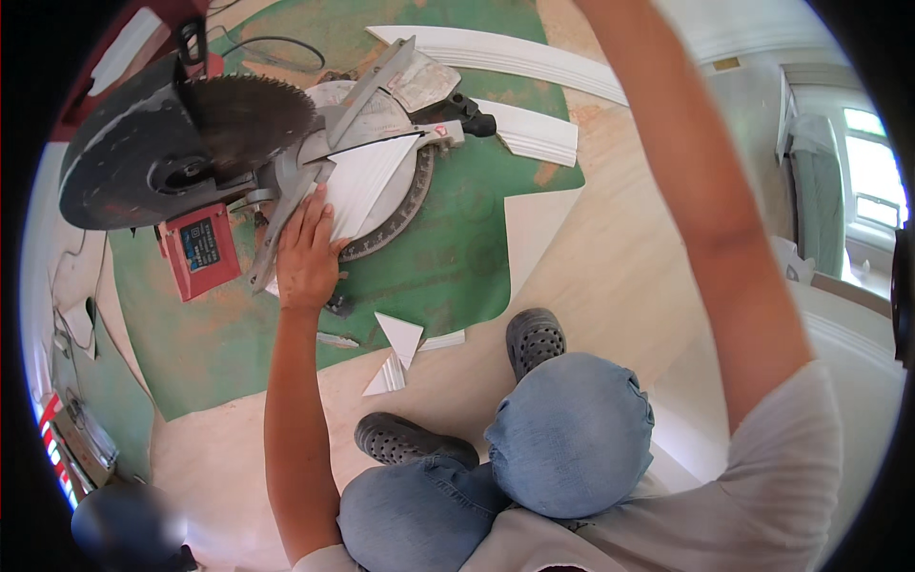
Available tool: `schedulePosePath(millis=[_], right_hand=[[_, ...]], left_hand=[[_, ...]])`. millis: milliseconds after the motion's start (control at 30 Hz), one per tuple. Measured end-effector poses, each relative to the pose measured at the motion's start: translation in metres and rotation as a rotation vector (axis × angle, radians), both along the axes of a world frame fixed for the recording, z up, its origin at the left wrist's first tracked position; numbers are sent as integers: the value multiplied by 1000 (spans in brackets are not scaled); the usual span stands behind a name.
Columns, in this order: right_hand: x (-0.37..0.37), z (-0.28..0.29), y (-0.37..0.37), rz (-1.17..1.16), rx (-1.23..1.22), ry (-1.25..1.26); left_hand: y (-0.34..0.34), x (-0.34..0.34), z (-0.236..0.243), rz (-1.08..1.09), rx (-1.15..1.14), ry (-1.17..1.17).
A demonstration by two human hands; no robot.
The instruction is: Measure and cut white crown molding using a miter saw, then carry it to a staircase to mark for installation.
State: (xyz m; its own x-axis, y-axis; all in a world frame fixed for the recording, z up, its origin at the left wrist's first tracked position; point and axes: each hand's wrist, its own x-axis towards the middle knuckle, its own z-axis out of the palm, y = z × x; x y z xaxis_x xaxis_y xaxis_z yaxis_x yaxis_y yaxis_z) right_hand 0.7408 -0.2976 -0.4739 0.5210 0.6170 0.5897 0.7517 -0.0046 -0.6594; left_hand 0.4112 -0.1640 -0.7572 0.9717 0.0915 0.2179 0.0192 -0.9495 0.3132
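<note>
Jean-clad knees [572,434] bulge at the bottom centre. Left of centre, the left hand [307,267] lies flat, fingers [310,214] stretched and close together, resting on the lower left of a white trim piece [372,181] without curling round it; the right hand is past the top edge, its hold unknown. That trim sits on the round metal base [402,202] of the saw [119,162]. It looks light, stiff and smooth, its thin corners probably fragile; best held by the lower end, clear of the blade [248,114]. Farther out, white offcuts [400,336] lie by the green mat's [438,286] lower edge.
</note>
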Motion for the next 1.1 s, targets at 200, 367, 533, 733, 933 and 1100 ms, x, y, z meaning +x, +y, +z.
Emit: schedulePosePath(millis=[200, 367, 533, 733, 933, 1100], right_hand=[[-47, -209, -162, -216, -835, -105], [-49, -249, -150, -104, -875, -189], [-39, -253, -124, -54, -1024, -87], [-40, -258, -123, -64, -953, -195], [-47, -273, -123, -69, -1014, -208], [-47, -281, -126, -123, -907, -150]], left_hand=[[-1, -2, 9, 7, -12, 44], [0, -5, 0, -13, 36, 35], [1, -2, 5, 10, 40, 45], [1, 2, 8, -21, 41, -14], [-3, -7, 4, -7, 46, -7], [0, -2, 4, -14, 24, -22]])
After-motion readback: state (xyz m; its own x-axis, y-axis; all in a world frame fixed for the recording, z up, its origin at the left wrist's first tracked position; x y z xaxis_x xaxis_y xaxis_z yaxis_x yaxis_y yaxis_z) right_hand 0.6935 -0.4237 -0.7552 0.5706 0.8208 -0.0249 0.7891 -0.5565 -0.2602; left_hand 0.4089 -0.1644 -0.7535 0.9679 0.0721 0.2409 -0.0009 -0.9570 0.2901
